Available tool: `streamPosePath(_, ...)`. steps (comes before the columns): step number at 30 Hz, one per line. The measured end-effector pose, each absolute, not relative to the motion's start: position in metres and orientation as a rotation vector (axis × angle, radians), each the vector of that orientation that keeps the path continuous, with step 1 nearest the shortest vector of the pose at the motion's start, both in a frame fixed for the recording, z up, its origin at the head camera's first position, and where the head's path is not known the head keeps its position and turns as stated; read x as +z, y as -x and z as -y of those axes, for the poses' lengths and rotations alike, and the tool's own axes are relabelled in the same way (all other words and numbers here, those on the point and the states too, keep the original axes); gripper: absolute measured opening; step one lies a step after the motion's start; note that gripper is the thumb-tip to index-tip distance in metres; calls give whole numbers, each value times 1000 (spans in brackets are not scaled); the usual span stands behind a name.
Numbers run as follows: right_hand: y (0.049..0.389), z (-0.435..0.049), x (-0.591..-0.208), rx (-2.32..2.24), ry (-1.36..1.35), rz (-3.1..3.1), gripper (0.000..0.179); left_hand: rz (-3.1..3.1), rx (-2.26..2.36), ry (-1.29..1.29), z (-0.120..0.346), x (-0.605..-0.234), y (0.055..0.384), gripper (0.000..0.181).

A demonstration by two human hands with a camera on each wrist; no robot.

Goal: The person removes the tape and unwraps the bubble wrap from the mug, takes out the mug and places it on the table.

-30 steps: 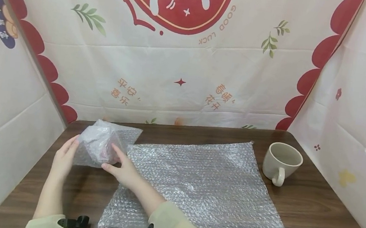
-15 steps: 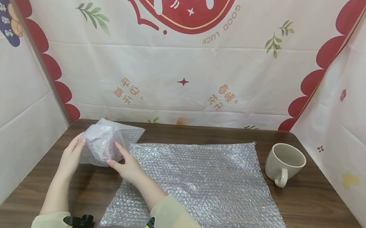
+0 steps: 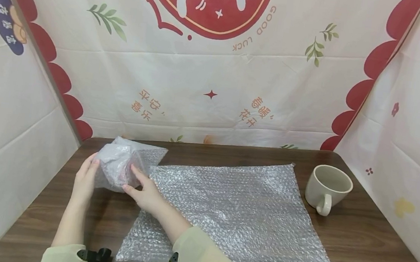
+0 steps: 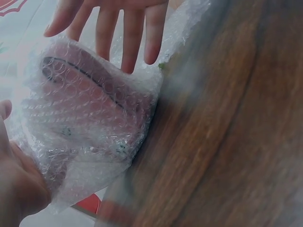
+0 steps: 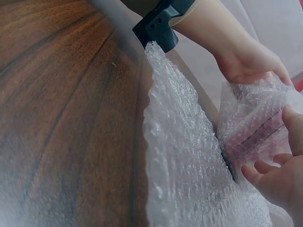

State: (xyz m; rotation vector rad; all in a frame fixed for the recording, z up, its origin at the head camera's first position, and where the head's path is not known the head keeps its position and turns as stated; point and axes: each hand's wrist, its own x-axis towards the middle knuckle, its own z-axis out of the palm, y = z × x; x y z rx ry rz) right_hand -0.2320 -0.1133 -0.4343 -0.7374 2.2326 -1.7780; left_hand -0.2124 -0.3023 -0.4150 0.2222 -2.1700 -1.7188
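A pink thing with a dark curved line, wrapped in bubble wrap, forms a bundle at the back left of the table. My left hand lies along its left side, fingers extended against the wrap. On the other side my right hand has thumb and forefinger spread, fingertips right at the wrap. The left wrist view shows the right hand's fingers straight and apart beside the bundle. What the pink thing is, I cannot tell through the wrap.
A flat sheet of bubble wrap covers the middle of the dark wooden table. Toward the back right stands a pale mug, handle facing front. Printed cloth walls enclose the back and both sides.
The head view has shifted slightly, so everything appears a little further right. Both hands stay at the sides of the bundle, the left forearm having edged rightward.
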Motion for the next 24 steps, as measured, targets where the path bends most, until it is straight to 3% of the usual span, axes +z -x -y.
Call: streamPosePath(24, 226, 112, -410, -1794, 920, -2278, 61, 1999, -1756, -100, 289, -382, 198, 52)
